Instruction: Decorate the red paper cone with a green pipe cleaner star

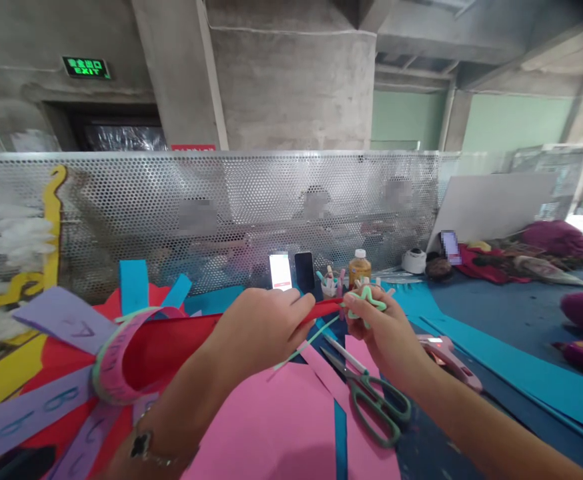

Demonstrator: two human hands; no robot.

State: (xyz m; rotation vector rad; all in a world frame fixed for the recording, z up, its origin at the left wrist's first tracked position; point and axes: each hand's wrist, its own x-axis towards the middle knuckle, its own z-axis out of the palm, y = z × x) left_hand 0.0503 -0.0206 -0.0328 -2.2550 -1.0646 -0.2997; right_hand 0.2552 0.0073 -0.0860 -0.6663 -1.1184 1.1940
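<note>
My left hand (266, 320), a bracelet on its wrist, is closed on a long red foam strip (171, 340) running toward the right. My right hand (384, 327) pinches a curled light green foam strip (369, 300) and is at the far end of the red strip. A thin green tail (296, 350) trails from it to the lower left. Below lies a pink foam sheet (271, 427), with green-handled scissors (379, 407) right of it. To the left stands a pink ring (114, 367) with lettered purple tabs (64, 400) and blue tabs (134, 287).
A pink glue gun (449, 360) lies right of my right wrist. Two phones (280, 272) and a capped bottle (359, 267) stand behind my hands. A perforated metal screen (271, 200) bounds the table's far side. Blue foam sheets (511, 373) stretch along the right.
</note>
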